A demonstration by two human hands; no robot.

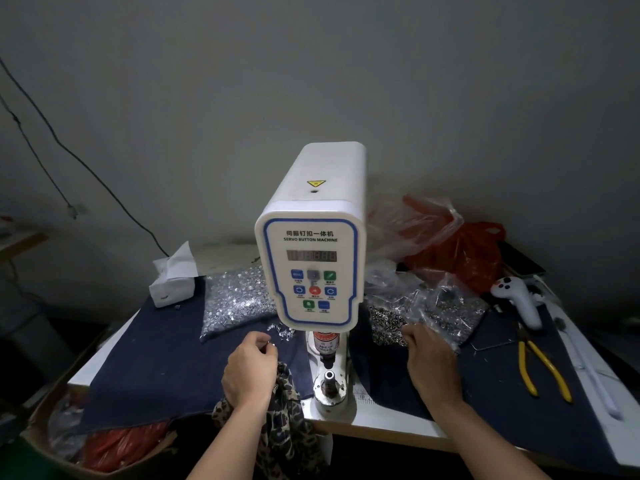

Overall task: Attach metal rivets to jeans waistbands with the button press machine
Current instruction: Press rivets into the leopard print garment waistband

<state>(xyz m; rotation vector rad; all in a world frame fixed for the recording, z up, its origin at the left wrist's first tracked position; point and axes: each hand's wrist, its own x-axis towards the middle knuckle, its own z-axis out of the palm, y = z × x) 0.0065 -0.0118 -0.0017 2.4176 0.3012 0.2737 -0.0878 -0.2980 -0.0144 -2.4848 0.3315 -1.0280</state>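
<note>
A white servo button machine stands mid-table, its lower die bare under the punch. My left hand pinches a small silver rivet at the fingertips, beside a few loose rivets on the dark blue cloth. A leopard-print garment hangs over the table edge under that hand. My right hand has its fingers curled in a pile of dark metal rings right of the machine; whether it holds one is hidden.
A clear bag of silver rivets lies left of the machine, a tissue box behind it. Yellow-handled pliers, a white controller and red plastic bags sit on the right. A box with red bags stands below left.
</note>
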